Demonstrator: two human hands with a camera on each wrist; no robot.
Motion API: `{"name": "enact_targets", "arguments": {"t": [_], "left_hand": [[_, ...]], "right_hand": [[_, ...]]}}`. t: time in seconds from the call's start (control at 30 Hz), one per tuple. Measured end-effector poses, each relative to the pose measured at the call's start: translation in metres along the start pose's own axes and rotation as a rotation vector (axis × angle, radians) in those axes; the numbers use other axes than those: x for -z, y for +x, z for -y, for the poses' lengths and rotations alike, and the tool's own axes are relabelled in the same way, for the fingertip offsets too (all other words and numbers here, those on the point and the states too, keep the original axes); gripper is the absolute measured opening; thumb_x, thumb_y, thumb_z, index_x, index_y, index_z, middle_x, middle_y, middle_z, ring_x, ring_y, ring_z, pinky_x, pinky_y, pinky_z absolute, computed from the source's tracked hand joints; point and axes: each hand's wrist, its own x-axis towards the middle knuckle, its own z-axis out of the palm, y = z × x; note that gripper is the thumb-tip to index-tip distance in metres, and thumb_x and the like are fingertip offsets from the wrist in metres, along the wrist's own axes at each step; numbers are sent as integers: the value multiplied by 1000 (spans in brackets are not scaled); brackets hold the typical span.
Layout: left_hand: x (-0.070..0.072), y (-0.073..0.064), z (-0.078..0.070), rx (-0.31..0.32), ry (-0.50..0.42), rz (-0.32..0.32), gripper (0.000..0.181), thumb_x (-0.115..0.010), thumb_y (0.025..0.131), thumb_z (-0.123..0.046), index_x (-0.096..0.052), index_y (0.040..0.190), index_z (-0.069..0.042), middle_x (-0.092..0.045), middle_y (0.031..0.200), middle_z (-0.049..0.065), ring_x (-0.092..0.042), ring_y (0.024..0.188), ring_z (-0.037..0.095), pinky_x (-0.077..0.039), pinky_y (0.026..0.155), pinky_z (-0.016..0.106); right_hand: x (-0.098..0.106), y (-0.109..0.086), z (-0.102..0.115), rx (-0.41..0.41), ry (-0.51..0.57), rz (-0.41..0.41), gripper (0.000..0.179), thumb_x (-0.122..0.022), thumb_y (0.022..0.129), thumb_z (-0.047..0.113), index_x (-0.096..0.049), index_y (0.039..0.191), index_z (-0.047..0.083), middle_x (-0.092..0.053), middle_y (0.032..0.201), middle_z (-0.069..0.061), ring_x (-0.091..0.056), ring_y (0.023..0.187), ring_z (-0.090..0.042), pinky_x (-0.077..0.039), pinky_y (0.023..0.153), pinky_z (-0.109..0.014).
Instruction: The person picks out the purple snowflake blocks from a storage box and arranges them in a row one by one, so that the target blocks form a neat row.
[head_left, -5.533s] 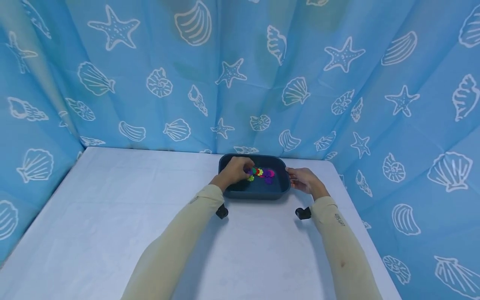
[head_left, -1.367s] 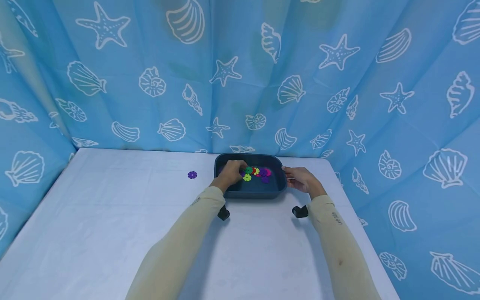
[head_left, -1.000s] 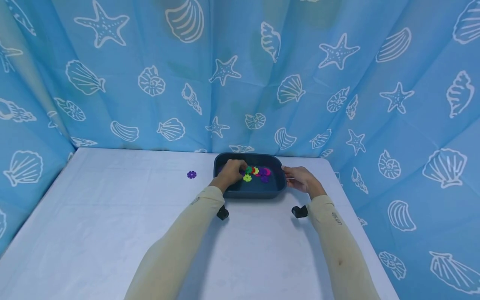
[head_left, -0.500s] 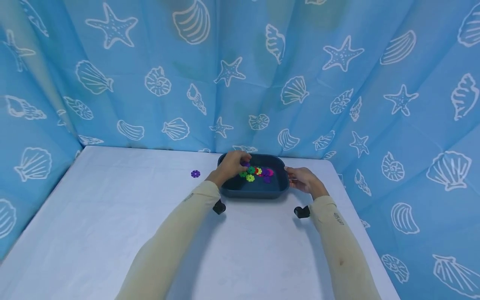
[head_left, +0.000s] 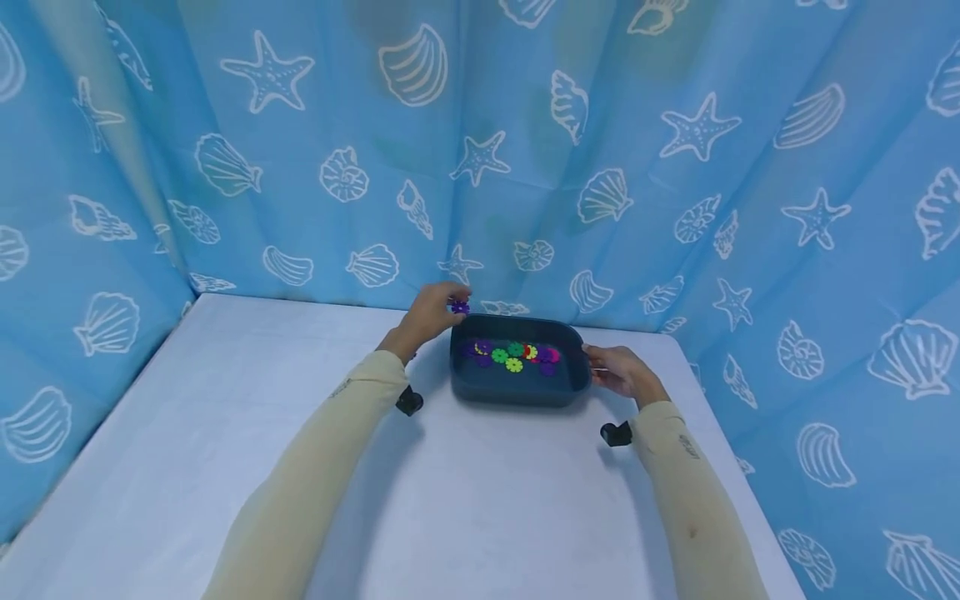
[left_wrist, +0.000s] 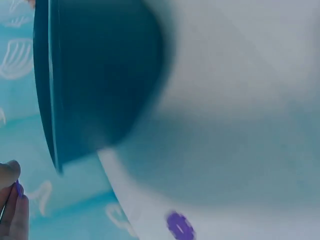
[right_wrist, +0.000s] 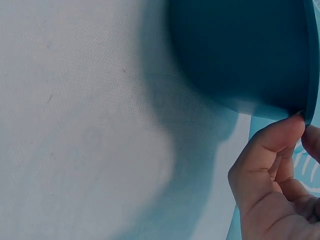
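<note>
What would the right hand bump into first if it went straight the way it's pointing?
The dark blue tray, I think: the right hand points at its side, and the fingertips already touch its rim, so there's no gap to cross.

Blue curtains (head_left: 510, 192) printed with white starfish and seashells hang in soft vertical folds behind and along both sides of a white-covered table (head_left: 510, 508). Diffuse light falls across the tabletop, leaving blurred, bluish-grey shadows.
</note>
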Motion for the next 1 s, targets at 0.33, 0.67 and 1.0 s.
{"name": "enact_targets", "arguments": {"t": [0.33, 0.67, 1.0], "left_hand": [[24, -32, 45, 143, 17, -24, 43, -71, 87, -2, -60, 128, -4, -64, 121, 12, -59, 113, 27, -48, 99, 41], [22, -67, 85, 254, 61, -14, 44, -72, 86, -2, -60, 128, -3, -64, 123, 13, -56, 120, 31, -43, 104, 44], [17, -83, 101, 299, 68, 10, 45, -72, 84, 1, -61, 128, -5, -65, 122, 12, -55, 120, 31, -41, 106, 45]], "right_hand": [[6, 2, -2, -10, 4, -10, 52, -52, 101, 32, -40, 140, -1, -48, 120, -13, -53, 91, -20, -54, 73, -23], [6, 1, -3, -23, 9, -6, 57, -55, 100, 34, -39, 142, -1, -48, 120, -13, -55, 90, -18, -55, 75, -22], [-1, 2, 0, -12, 7, 16, 55, -54, 101, 34, -38, 142, 0, -47, 119, -13, -53, 92, -20, -54, 75, -23]]}}
